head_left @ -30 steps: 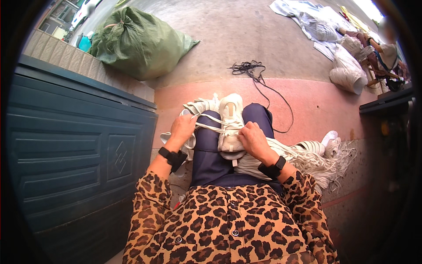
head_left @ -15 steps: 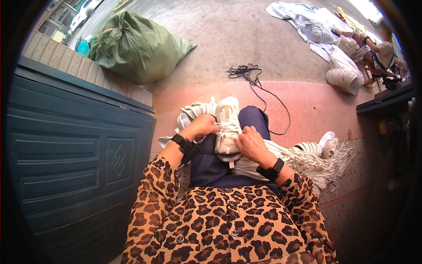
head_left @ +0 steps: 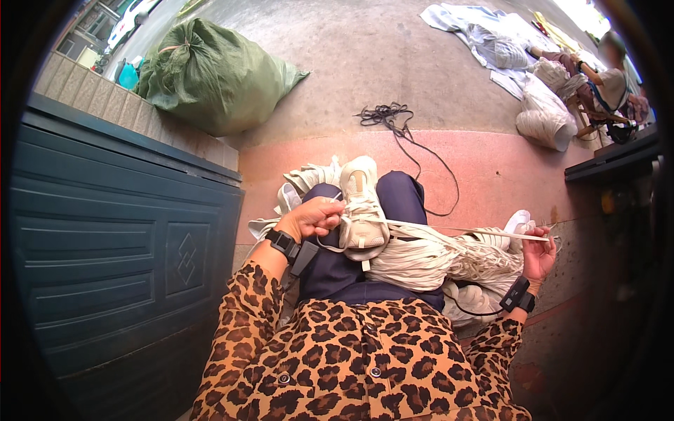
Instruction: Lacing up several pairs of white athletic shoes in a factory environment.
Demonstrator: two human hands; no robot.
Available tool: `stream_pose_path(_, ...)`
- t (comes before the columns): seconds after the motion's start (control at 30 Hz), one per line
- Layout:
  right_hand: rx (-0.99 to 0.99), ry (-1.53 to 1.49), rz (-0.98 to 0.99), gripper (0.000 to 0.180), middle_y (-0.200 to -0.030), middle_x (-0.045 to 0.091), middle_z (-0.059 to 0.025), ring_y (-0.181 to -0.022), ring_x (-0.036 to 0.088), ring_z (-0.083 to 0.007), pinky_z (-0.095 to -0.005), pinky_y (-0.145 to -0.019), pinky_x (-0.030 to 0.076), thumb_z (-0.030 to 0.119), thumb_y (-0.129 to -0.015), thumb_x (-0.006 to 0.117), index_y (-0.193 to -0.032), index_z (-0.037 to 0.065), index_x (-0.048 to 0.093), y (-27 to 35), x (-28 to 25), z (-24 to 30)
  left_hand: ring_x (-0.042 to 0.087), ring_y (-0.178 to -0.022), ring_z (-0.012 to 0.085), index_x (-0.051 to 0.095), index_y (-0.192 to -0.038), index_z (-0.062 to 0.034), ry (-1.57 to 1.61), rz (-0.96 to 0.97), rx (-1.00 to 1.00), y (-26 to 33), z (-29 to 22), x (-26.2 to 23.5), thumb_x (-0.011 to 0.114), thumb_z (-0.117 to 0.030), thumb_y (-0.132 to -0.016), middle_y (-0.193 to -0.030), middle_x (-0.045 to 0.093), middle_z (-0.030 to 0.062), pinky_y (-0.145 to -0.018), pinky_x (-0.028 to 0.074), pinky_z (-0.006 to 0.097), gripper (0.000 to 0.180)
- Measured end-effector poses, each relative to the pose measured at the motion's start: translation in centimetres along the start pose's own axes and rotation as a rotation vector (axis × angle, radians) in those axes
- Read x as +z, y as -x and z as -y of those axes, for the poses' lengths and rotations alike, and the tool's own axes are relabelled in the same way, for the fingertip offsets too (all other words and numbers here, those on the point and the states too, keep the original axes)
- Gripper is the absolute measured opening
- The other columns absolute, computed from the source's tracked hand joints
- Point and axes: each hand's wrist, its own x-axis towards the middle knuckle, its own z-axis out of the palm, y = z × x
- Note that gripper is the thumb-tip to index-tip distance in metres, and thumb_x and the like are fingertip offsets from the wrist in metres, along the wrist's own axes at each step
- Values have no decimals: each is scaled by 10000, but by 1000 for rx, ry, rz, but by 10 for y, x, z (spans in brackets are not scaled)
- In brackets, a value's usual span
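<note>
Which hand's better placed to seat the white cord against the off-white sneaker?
Left, likely. The left hand grips the off-white sneaker on the lap; the right hand is far out right, stretching the white cord taut.

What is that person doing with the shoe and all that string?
A person sits on the ground with a pale sneaker resting on their lap. The left hand grips a white cord at the shoe, and the right hand holds the same cord out to the side, stretched tight between them. A big bundle of white cords lies across the lap and down by the right side. Further off, another person sits by more white bundles, near a green sack.
</note>
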Motion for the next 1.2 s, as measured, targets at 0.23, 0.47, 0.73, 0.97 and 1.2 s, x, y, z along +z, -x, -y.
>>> stream_pose_path(0.23,-74,-142,52,98,-749,466,-48,-734,474,-177,-368,-816,402,41,-818,478,-725,22,452,-20,-32,38,293,-373,5,533,-869,-74,-27,-47,-8,2,1,-6,525,-243,-890,-560,449,-42,-312,223,157,170)
stream_pose_path(0.47,-106,-49,-71,214,-674,420,-38,-646,417,-155,-308,-668,384,109,-850,472,-659,60,389,-19,-50,54,235,-396,30,507,-883,-85,130,-222,75,58,-22,-62,459,-358,-903,-544,297,-81,-350,196,177,278)
stream_pose_path(0.73,-102,33,-175,276,-644,403,-22,-613,382,-145,-288,-605,344,147,-878,463,-623,76,384,-18,-58,69,279,-398,25,549,-943,-64,212,-700,639,205,-45,-156,561,-175,-866,-545,338,-59,-357,216,173,135)
stream_pose_path(0.97,-137,202,-246,314,-617,390,0,-562,345,-123,-270,-539,330,208,-898,480,-615,101,394,-35,-32,33,276,-388,10,594,-863,-68,-162,-1205,697,198,-36,-155,620,-210,-812,-545,349,-82,-323,182,180,153)
stream_pose_path(1.2,154,789,-182,153,-672,474,30,-503,389,-42,-186,-443,320,195,-878,548,-962,68,534,-45,-10,-86,563,-715,115,633,-896,6,-933,-708,711,43,-3,-32,557,-171,-839,-750,623,77,-667,452,266,201)
